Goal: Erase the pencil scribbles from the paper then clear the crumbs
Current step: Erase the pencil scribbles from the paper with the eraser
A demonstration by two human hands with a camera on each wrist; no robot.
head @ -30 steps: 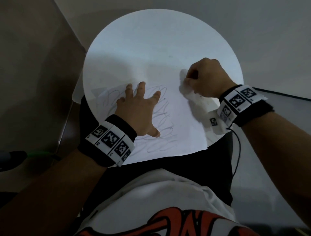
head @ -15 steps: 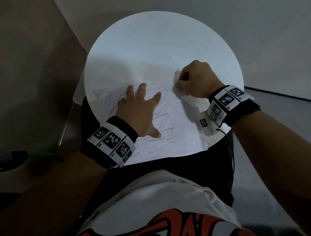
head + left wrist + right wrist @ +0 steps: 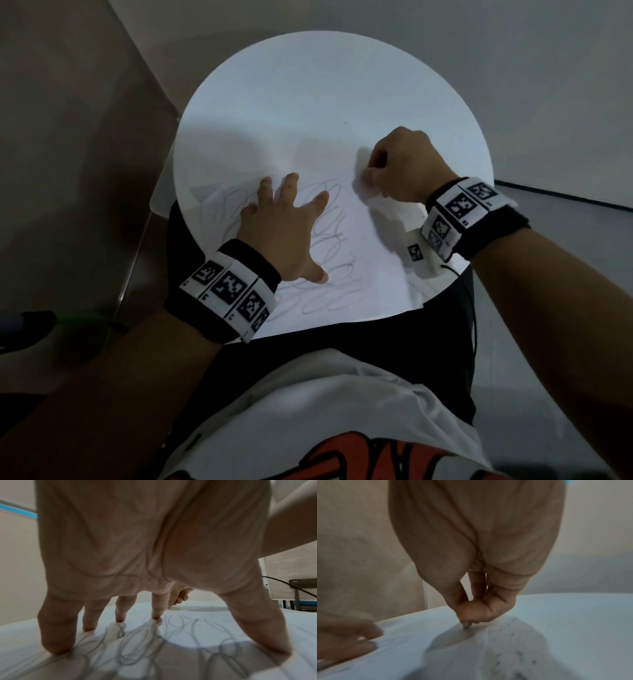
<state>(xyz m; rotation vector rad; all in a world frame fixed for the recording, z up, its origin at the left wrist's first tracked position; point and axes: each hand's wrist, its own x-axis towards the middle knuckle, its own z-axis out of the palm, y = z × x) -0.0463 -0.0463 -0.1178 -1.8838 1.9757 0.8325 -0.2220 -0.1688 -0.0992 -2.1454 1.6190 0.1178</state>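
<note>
Roughly a third done, judging by the clean right strip of the paper [image 3: 373, 274] on the round table [image 3: 308, 85]. Left hand [image 3: 284, 233] spread flat, pinning the sheet over remaining pencil scribbles [image 3: 137, 649]; right hand [image 3: 400, 164] pinching a small eraser [image 3: 466, 626] onto the paper. Crumbs [image 3: 513, 639] beside it not yet cleared.

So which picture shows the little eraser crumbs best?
The right wrist view. The crumbs show as dark specks scattered on the paper beside the right hand. The head view shows only faint dots there, and the left wrist view a thin dark line of specks far off.
</note>
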